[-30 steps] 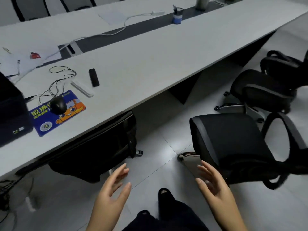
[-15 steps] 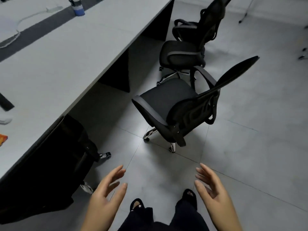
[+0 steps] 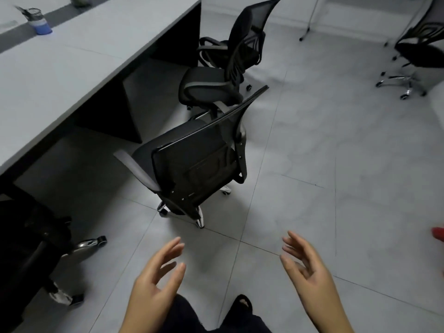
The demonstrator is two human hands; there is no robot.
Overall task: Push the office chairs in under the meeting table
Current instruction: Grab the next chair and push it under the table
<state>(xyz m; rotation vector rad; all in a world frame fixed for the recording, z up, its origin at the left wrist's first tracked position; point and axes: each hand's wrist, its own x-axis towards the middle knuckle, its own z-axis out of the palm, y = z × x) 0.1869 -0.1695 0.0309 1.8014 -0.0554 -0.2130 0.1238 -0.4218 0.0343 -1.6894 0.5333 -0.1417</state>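
While both hands hover empty, the nearest chair (image 3: 192, 162) stands ahead.

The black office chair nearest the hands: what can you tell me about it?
The black mesh-backed office chair stands on the grey tiled floor, pulled out from the long grey meeting table and not yet under it. Its see-through mesh backrest faces the camera; the padded seat with a grey front edge points toward the table. Chrome legs with castors carry it. A second black chair stands just behind. Neither the left hand nor the right hand touches it.
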